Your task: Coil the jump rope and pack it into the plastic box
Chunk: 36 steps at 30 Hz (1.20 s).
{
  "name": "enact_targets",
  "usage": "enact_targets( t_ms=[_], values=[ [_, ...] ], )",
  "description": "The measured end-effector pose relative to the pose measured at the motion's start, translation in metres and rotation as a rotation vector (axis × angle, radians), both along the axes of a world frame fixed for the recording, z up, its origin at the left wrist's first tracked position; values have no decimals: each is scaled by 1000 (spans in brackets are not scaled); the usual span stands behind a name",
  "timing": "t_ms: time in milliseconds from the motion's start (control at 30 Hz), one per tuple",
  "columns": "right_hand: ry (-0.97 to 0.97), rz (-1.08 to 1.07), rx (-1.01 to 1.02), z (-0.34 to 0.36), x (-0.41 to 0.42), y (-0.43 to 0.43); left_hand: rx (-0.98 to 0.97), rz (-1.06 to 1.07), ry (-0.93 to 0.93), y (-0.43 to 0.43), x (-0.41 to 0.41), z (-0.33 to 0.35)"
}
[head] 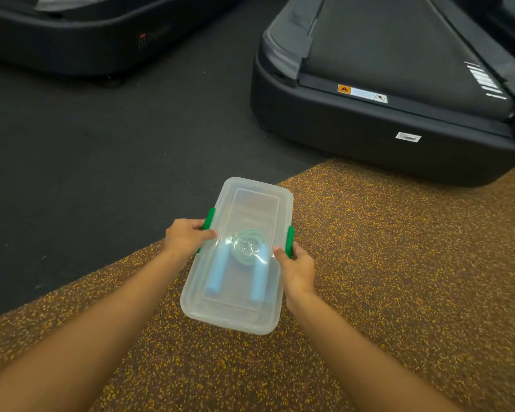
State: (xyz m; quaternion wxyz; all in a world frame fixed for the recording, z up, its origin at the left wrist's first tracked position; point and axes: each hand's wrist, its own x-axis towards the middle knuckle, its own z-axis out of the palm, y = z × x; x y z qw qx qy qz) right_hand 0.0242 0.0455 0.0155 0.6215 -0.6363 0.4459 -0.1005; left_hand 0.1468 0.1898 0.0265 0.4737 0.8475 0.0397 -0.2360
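Note:
A clear plastic box with its lid on rests on the speckled floor mat. Through the lid I see the jump rope: a pale green coil with two light blue handles lying side by side toward me. My left hand grips the box's left side at the green latch, thumb on the lid. My right hand grips the right side at the other green latch, thumb on the lid edge.
A black treadmill base stands at the back right, close to the box's far end. Another dark machine lies at the back left. Dark rubber floor meets the yellow-speckled mat diagonally.

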Motion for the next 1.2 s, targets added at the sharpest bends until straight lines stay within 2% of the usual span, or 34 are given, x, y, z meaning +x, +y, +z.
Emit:
enact_targets(
  t_ms=[100, 300, 833, 1200],
  values=[
    [80, -45, -114, -2, 7, 11, 157, -86, -137, -6, -4, 3],
    [148, -103, -256, -3, 9, 22, 236, -135, -225, -10, -8, 1],
    [210, -99, -401, -7, 14, 28, 382, -183, -319, -18, -11, 2],
    [264, 7, -434, -6, 13, 27, 505, -228, -316, -29, -17, -1]
  ],
)
